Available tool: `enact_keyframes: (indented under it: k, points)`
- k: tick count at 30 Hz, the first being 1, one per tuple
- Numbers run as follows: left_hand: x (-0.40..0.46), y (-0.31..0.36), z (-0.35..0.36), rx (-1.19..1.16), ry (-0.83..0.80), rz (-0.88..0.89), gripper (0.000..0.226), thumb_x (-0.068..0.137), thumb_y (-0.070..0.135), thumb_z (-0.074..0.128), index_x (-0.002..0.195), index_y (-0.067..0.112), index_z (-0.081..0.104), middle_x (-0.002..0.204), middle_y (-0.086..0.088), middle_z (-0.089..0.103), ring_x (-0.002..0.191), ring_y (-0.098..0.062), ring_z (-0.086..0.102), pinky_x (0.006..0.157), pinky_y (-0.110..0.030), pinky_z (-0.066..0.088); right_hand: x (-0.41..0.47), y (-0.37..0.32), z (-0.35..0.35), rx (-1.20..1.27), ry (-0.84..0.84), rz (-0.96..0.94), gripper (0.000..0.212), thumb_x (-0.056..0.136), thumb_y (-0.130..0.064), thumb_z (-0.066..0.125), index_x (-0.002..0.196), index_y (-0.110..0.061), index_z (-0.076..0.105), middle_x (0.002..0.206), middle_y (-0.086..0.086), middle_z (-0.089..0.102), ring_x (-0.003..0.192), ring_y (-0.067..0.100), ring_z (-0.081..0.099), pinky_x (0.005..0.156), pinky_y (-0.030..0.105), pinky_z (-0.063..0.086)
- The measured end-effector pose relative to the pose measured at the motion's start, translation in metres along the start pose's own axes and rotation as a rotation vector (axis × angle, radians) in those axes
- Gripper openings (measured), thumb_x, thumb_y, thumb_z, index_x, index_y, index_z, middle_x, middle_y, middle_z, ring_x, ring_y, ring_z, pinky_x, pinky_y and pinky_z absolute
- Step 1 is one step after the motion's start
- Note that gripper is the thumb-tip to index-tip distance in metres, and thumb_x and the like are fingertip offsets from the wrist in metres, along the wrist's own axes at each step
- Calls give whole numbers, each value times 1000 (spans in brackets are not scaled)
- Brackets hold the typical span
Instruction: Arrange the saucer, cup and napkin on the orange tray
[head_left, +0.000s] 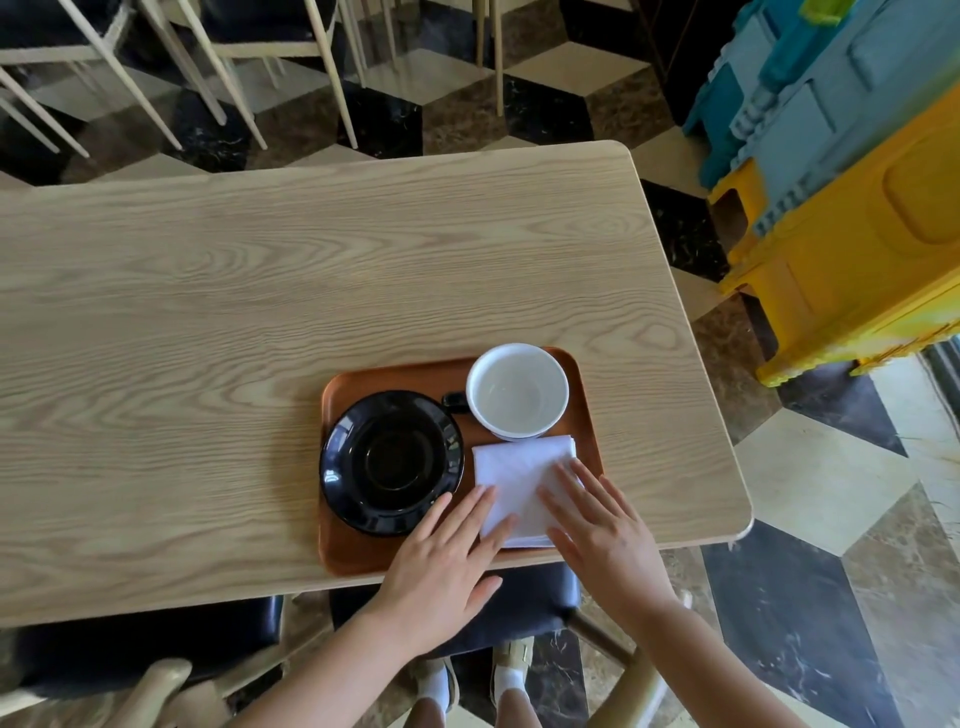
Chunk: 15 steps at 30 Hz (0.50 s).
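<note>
Already the napkin (519, 478) is pressed flat at the tray's (358, 556) near right corner by both hands, left hand (441, 566) and right hand (608, 540) spread open, probably to smooth it; saucer (392, 462) and cup (517, 389) sit alongside.

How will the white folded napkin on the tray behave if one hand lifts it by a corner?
The napkin is probably floppy: it lies flat in thin stacked layers, so it may unfold and droop. It looks light, so it should slide easily on the smooth orange tray. Both hands, left and right, rest flat on it.
</note>
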<state>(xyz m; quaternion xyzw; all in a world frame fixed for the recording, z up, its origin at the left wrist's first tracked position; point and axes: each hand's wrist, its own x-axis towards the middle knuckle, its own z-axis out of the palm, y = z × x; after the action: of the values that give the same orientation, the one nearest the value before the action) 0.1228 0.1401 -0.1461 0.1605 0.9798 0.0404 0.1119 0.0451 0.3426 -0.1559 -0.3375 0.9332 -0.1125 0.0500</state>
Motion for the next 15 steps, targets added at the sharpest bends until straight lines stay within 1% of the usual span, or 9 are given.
enact_keyframes:
  k: [4, 5, 7, 9, 11, 12, 13, 14, 15]
  points:
    - [0, 1, -4, -12, -14, -12, 56, 88, 48, 36, 138, 23, 39, 146, -12, 40, 137, -24, 32, 106, -42, 19, 0, -1, -2, -6, -11, 14, 42, 86, -32, 39, 120, -18, 60, 135, 7, 54, 128, 25, 45, 102, 42, 37]
    - [0, 2, -5, -15, -29, -14, 56, 88, 48, 35, 138, 23, 40, 145, -11, 40, 136, -23, 33, 106, -41, 19, 1, -2, -3, -18, -21, 16, 41, 85, -32, 42, 119, -18, 60, 134, 8, 55, 127, 26, 47, 101, 43, 39]
    - [-1, 3, -8, -7, -49, -19, 55, 87, 48, 35, 136, 24, 43, 144, -11, 42, 135, -23, 35, 108, -42, 22, 2, -3, -6, -51, -56, 19, 39, 80, -31, 56, 116, -19, 62, 131, 8, 58, 124, 26, 50, 98, 46, 42]
    - [0, 4, -17, -4, -69, -28, 54, 86, 49, 35, 131, 23, 49, 139, -9, 50, 131, -22, 42, 108, -42, 35, 7, -7, -15, -72, -103, 42, 42, 71, -30, 71, 111, -22, 64, 125, 7, 63, 119, 24, 56, 93, 49, 46]
    - [2, 2, -34, -4, -48, -41, 54, 84, 49, 35, 125, 20, 55, 127, -6, 61, 120, -20, 54, 98, -40, 46, 14, -12, -32, -88, -99, 71, 44, 62, -32, 80, 103, -25, 66, 111, 2, 70, 107, 19, 64, 88, 49, 50]
    - [5, 0, -48, -12, -43, -60, 55, 83, 49, 35, 122, 18, 58, 120, -5, 66, 112, -19, 60, 92, -36, 49, 18, -16, -45, -73, -119, 90, 43, 59, -33, 81, 100, -26, 67, 102, -2, 72, 99, 18, 67, 85, 46, 53]
    - [8, -3, -61, -10, 1, -80, 55, 82, 48, 34, 119, 17, 60, 112, -3, 69, 103, -18, 63, 87, -33, 52, 24, -19, -57, -60, -93, 95, 40, 60, -34, 78, 97, -26, 67, 95, -4, 73, 91, 18, 69, 82, 43, 54]
    - [11, -7, -78, -26, 33, -112, 54, 83, 47, 34, 118, 16, 60, 106, -2, 70, 96, -18, 64, 84, -32, 51, 31, -24, -74, -29, -66, 96, 36, 64, -34, 72, 98, -25, 66, 92, -5, 72, 88, 19, 68, 81, 39, 53]
    - [16, -13, -100, -28, 33, -137, 51, 84, 46, 35, 117, 16, 59, 105, -2, 68, 95, -21, 62, 83, -34, 49, 42, -28, -91, -4, -53, 78, 33, 70, -33, 66, 101, -24, 64, 95, -3, 71, 90, 20, 66, 83, 37, 51]
